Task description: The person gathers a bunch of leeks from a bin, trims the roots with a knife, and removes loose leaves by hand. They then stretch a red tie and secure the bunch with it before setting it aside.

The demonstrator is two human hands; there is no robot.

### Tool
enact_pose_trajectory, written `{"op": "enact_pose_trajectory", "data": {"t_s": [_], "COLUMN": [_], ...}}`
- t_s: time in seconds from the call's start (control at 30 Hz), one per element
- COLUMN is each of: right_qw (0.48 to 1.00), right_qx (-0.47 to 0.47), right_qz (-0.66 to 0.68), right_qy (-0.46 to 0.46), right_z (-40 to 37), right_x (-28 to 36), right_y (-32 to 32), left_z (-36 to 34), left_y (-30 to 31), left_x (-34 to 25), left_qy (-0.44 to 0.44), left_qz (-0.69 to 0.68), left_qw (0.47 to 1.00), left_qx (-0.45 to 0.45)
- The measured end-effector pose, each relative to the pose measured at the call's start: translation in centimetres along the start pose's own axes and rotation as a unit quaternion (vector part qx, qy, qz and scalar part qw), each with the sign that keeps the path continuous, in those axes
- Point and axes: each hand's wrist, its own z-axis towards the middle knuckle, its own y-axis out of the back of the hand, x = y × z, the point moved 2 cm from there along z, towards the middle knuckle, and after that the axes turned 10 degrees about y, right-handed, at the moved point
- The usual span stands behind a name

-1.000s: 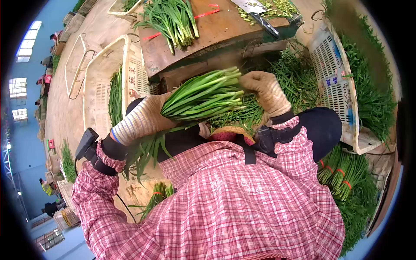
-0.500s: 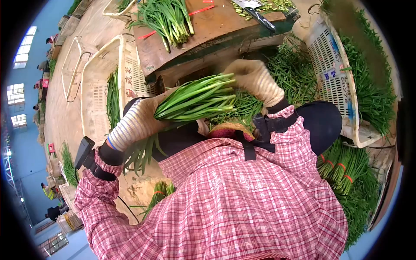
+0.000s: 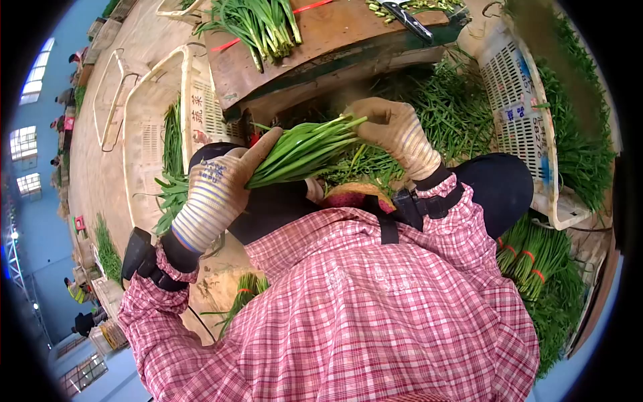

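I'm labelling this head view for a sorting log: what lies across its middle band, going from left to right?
pale crate → left hand → chive bunch → right hand → white basket

Knife (image 3: 410,19): blade cut off by top edge.
Chive bunch (image 3: 301,151): middle hidden under left hand (image 3: 214,191).
Crate label (image 3: 513,112): lettering too small to read.

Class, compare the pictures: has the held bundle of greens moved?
Yes. The bundle of greens turned in the left hand: its leafy tips swung leftward, toward the white crate.
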Motion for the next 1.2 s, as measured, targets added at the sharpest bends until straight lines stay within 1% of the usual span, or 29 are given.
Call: {"op": "enact_pose_trajectory", "data": {"t_s": [0.03,0.07,0.1,0.13,0.17,0.2,0.23,0.27,0.3,0.33,0.4,0.43,0.5,0.57,0.6,0.63,0.7,0.73,0.77,0.83,0.9,0.93,0.97,1.03,1.07,1.1,1.13,1.17,1.2], "right_qw": [1.000,0.987,0.948,0.870,0.754,0.679,0.758,0.876,0.955,0.955,0.983,0.982,0.935,0.892,0.918,0.918,0.946,0.897,0.871,0.925,0.958,0.962,0.940,0.915,0.915,0.868,0.799,0.738,0.708], "right_qx": [0.000,-0.030,-0.059,-0.036,-0.011,-0.077,-0.077,-0.044,-0.010,-0.012,0.104,0.126,0.210,0.281,0.275,0.275,0.185,0.177,0.179,0.136,0.206,0.244,0.282,0.294,0.296,0.262,0.221,0.220,0.182], "right_qz": [0.001,-0.152,-0.300,-0.489,-0.657,-0.730,-0.644,-0.479,-0.293,-0.293,-0.130,-0.113,-0.169,-0.252,-0.204,-0.205,-0.236,-0.349,-0.422,-0.348,-0.161,-0.124,-0.186,-0.277,-0.275,-0.417,-0.549,-0.625,-0.678], "right_qy": [0.000,0.046,0.092,0.047,0.003,0.015,0.064,0.011,-0.044,-0.045,0.073,0.083,0.229,0.250,0.200,0.199,0.122,0.205,0.175,0.070,0.115,0.001,0.044,0.006,0.005,0.057,0.110,0.128,0.075], "right_z": [0.1,0.3,0.4,0.4,0.5,0.1,0.4,1.1,1.6,2.1,3.2,3.5,3.9,4.6,4.4,4.2,3.7,3.8,4.5,4.7,4.8,4.5,4.6,4.5,4.4,4.3,4.3,4.7,4.9], "right_x": [-0.8,-2.0,-2.6,-1.9,-1.0,-1.0,-2.0,-1.1,0.2,0.9,2.6,3.6,4.5,3.3,3.1,3.2,2.9,2.4,0.0,-0.5,-0.4,1.2,1.3,1.6,1.4,1.4,1.4,0.4,0.0], "right_y": [0.5,1.7,3.0,4.0,5.0,5.6,7.1,7.0,6.6,6.0,3.5,1.7,-0.9,-2.5,-2.5,-2.3,-0.5,1.3,3.6,4.5,2.3,0.7,-0.6,-1.8,-1.9,-1.7,-1.4,0.3,2.5], "left_z": [-0.2,-0.4,-0.5,-0.6,-0.8,-0.9,-0.8,-0.7,-0.6,-0.6,-0.4,-0.4,-0.4,-0.4,-0.3,-0.3,-0.6,-0.7,-0.8,-0.9,-0.8,-0.8,-0.7,-0.8,-0.8,-1.0,-1.1,-1.0,-0.9], "left_y": [0.1,0.4,0.6,0.6,0.6,0.7,0.7,0.7,0.7,0.7,0.7,0.8,1.0,0.9,0.8,0.7,0.2,0.0,-0.2,-0.3,-0.3,0.0,0.1,0.2,0.1,-0.1,-0.2,-0.3,-0.4], "left_x": [0.0,0.1,0.2,0.5,0.6,0.7,0.9,0.8,0.7,0.5,0.2,0.0,-0.6,-0.7,-0.7,-0.6,0.1,0.5,0.9,1.2,0.9,0.5,0.3,0.1,0.1,0.2,0.4,0.7,1.0], "left_qy": [0.000,-0.001,-0.002,0.000,-0.022,-0.045,-0.045,-0.059,-0.074,-0.077,-0.103,-0.103,-0.109,-0.110,-0.112,-0.113,-0.125,-0.127,-0.127,-0.145,-0.143,-0.152,-0.159,-0.159,-0.158,-0.156,-0.144,-0.133,-0.117], "left_qz": [0.000,0.002,0.004,0.004,0.037,0.071,0.072,0.082,0.091,0.090,0.111,0.112,0.113,0.108,0.102,0.102,0.115,0.106,0.106,0.112,0.117,0.120,0.123,0.127,0.131,0.129,0.129,0.130,0.133], "left_qw": [1.000,1.000,1.000,1.000,0.998,0.992,0.992,0.988,0.983,0.983,0.973,0.973,0.975,0.976,0.976,0.976,0.971,0.969,0.969,0.958,0.959,0.958,0.957,0.957,0.958,0.959,0.960,0.960,0.964], "left_qx": [0.000,-0.006,-0.013,-0.012,-0.052,-0.092,-0.093,-0.118,-0.142,-0.141,-0.172,-0.171,-0.160,-0.156,-0.155,-0.155,-0.170,-0.186,-0.185,-0.219,-0.214,-0.213,-0.211,-0.205,-0.201,-0.198,-0.203,-0.208,-0.198]}}
